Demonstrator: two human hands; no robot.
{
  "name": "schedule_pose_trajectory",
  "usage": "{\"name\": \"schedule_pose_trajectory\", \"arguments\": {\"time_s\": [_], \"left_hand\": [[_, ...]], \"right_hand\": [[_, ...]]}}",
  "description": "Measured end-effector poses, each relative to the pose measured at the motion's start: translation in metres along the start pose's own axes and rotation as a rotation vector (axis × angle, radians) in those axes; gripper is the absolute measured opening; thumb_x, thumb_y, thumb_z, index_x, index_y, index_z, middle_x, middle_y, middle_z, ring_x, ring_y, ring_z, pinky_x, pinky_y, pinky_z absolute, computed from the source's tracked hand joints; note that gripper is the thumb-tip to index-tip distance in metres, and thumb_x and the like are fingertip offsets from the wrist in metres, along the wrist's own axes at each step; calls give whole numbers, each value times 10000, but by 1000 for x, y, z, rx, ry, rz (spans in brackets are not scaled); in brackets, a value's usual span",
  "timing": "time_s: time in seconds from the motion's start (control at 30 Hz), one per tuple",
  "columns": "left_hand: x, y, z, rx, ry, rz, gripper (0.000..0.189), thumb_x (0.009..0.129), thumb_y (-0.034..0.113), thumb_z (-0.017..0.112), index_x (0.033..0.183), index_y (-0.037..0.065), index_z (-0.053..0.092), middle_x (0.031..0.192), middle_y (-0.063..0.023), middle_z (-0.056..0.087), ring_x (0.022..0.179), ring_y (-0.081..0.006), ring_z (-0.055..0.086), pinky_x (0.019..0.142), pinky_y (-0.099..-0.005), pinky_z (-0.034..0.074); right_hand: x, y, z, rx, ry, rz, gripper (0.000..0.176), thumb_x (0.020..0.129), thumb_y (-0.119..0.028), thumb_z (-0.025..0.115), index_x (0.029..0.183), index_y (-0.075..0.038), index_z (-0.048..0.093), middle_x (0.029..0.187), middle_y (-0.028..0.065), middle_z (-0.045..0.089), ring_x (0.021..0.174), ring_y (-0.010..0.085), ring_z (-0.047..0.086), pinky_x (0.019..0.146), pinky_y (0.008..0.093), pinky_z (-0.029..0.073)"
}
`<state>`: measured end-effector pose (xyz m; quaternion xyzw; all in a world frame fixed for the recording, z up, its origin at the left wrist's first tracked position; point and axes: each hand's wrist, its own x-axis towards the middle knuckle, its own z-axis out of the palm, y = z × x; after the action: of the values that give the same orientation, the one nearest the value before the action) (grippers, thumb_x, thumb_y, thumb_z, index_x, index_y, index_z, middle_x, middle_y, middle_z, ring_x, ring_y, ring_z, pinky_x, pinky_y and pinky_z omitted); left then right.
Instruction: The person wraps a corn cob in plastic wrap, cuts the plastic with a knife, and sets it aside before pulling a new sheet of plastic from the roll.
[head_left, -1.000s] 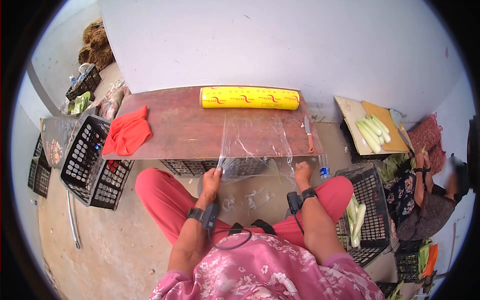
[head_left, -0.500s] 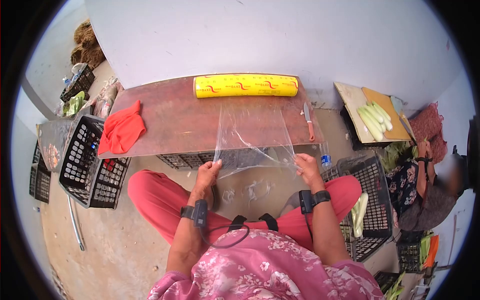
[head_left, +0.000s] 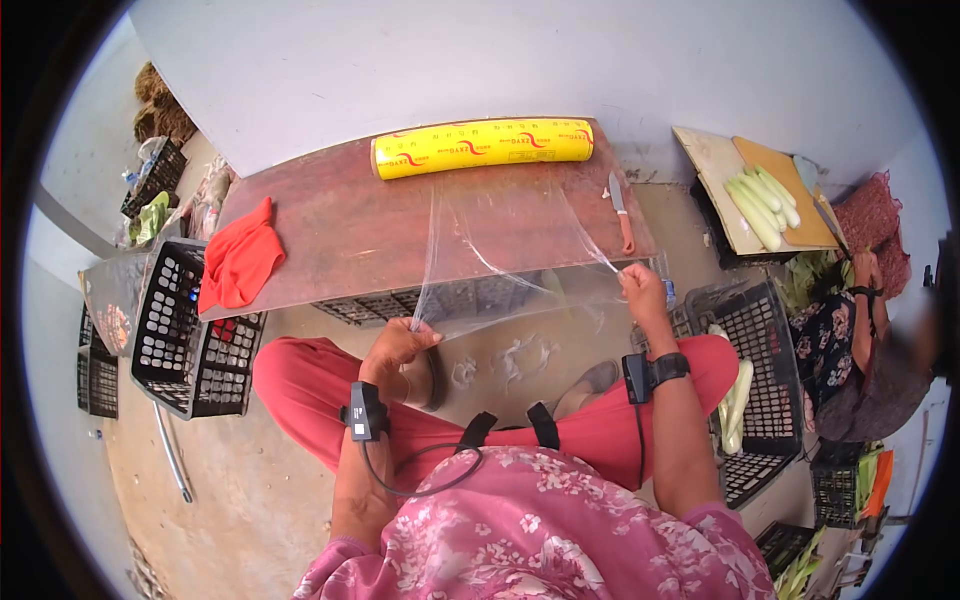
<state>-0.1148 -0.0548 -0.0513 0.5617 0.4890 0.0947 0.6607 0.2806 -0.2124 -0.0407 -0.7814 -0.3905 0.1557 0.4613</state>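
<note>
A sheet of clear plastic film [head_left: 500,235] stretches from a yellow roll of cling film [head_left: 485,147] at the back of the reddish table [head_left: 335,220] to past its front edge. My left hand [head_left: 402,343] pinches the sheet's left corner, below the table edge. Higher up, my right hand [head_left: 645,290] grips its right corner near the table's front right. Between my hands the film hangs slack with creases. A knife with an orange handle [head_left: 626,232] lies on the table just beyond my right hand.
A red cloth [head_left: 242,258] lies at the table's left end, beside black crates [head_left: 168,335]. Black crates [head_left: 768,385] with pale vegetables stand at my right. Farther right, a person's hand [head_left: 866,268] is near boards [head_left: 715,190] holding peeled pale vegetables [head_left: 765,205].
My hands have moved apart, the right one up and rightward, the left one slightly left and down. The film between them is spread wider. The whole view has shifted a little.
</note>
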Motion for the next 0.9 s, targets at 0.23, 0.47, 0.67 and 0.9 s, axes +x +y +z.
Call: {"name": "schedule_pose_trajectory", "arguments": {"time_s": [0.23, 0.47, 0.67, 0.9], "left_hand": [[-10, 8, 12, -219, -1, 16, 172, 778, 178, 726, 792, 100, 573, 631, 25, 533, 452, -46, 343, 392, -198, 261], [-17, 16, 19, -373, -102, -1, 96, 819, 115, 669, 847, 97, 579, 671, -6, 585, 452, -37, 361, 391, -175, 263], [-13, 9, 14, -238, -107, -70, 63, 814, 117, 669, 825, 92, 611, 657, 13, 568, 467, -38, 397, 402, -177, 288], [-9, 15, 4, 91, -70, -122, 91, 802, 145, 664, 818, 60, 639, 644, 29, 554, 481, -42, 412, 407, -197, 309]], "right_hand": [[1, -15, 3, 439, -6, 430, 191, 905, -235, 525, 870, -54, 572, 726, -2, 582, 590, 97, 531, 557, 258, 418], [-11, -22, 42, 711, 279, 694, 212, 944, -268, 454, 932, -73, 536, 764, 5, 551, 643, 130, 547, 580, 299, 424], [-19, 11, 47, -191, 329, -66, 177, 914, -242, 489, 941, -71, 525, 714, 146, 602, 635, 329, 592, 575, 413, 443], [-24, -11, 20, -759, -75, -124, 183, 891, -262, 509, 893, -83, 471, 773, 179, 626, 760, 385, 609, 610, 480, 459]]}}
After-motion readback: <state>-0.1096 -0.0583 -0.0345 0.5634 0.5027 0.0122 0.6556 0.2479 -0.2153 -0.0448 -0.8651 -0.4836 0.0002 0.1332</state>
